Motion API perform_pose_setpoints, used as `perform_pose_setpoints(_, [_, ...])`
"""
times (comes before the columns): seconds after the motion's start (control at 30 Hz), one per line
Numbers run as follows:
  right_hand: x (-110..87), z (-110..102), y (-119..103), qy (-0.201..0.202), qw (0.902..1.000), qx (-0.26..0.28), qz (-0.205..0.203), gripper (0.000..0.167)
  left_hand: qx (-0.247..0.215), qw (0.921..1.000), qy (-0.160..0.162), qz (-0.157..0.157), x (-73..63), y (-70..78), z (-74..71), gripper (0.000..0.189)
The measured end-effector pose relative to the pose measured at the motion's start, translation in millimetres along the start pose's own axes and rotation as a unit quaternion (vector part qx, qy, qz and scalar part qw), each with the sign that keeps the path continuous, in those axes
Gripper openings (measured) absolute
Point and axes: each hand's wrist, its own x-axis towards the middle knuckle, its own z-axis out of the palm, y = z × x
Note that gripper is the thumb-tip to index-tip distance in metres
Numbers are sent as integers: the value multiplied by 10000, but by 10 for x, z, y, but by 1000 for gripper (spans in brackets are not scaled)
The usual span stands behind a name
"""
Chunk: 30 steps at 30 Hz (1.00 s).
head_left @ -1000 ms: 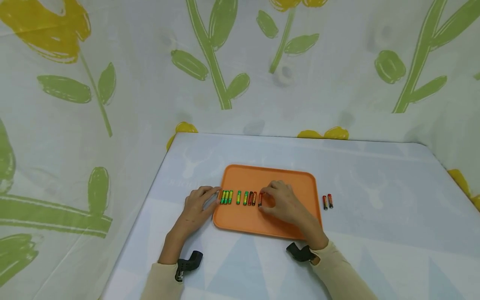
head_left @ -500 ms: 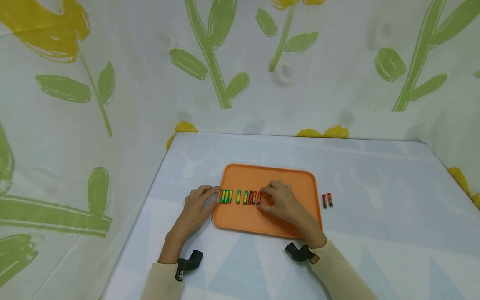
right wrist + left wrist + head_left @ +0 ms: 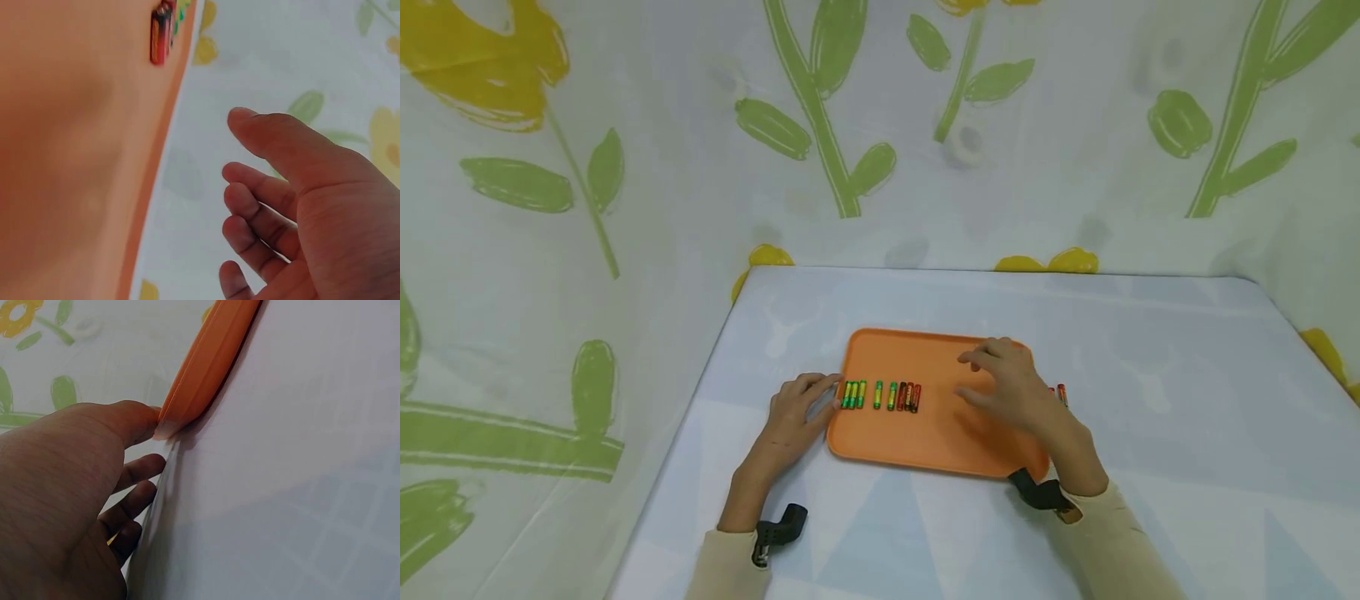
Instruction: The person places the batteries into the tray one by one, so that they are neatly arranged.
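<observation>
An orange tray (image 3: pixel 895 446) lies on the table with a row of batteries across it. Several green-yellow batteries (image 3: pixel 852 395) sit close together at its left rim. A single green one (image 3: pixel 877 395) stands apart, and another green one (image 3: pixel 892 396) lies beside a group of red batteries (image 3: pixel 909 397). My left hand (image 3: pixel 786 423) rests at the tray's left edge, its thumb (image 3: pixel 140 422) touching the rim in the left wrist view. Over the tray's right part hovers my right hand (image 3: pixel 1011 387), thumb and fingers spread apart with nothing between them.
Right of the tray, two red batteries (image 3: pixel 1062 394) lie on the pale patterned tablecloth (image 3: pixel 1165 400), partly hidden by the right hand. A flower-printed curtain (image 3: pixel 685 167) hangs behind and left of the table.
My right hand has let go of a red battery, now lying against the other red ones, and has moved right and lifted. The left hand stays at the tray's edge.
</observation>
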Motion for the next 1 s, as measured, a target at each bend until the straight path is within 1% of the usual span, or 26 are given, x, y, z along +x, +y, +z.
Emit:
perform_pose_setpoints(0.1, [-81, -157, 112, -34, 9999, -105, 116, 39, 50, 10000, -30, 14, 16, -1, -8, 42])
perform_pose_setpoints(0.27, [-200, -389, 311, -292, 9983, -210, 460, 39, 69, 10000, -40, -27, 26, -19, -19, 42])
perform_pose_setpoints(0.43, [-288, -540, 459, -600, 9940, -154, 905, 38, 45, 9998, -159, -111, 12, -41, -32, 43])
perform_pose_setpoints(0.6, [-335, -592, 551, -1073, 9821, -227, 1529, 40, 5, 9997, -175, -152, 3, -34, -30, 43])
perform_pose_setpoints(0.67, [-355, -593, 591, -1293, 9765, -286, 1703, 42, 1, 9998, -156, -131, 1, -31, -24, 43])
perform_pose_setpoints(0.8, [-385, -593, 646, -1561, 9701, -303, 1834, 44, -26, 9999, -113, -91, -4, -27, -11, 43])
perform_pose_setpoints(1.0, [-433, -596, 682, -1704, 9628, -444, 2048, 44, -5, 10000, -95, -23, 4, -12, -2, 43])
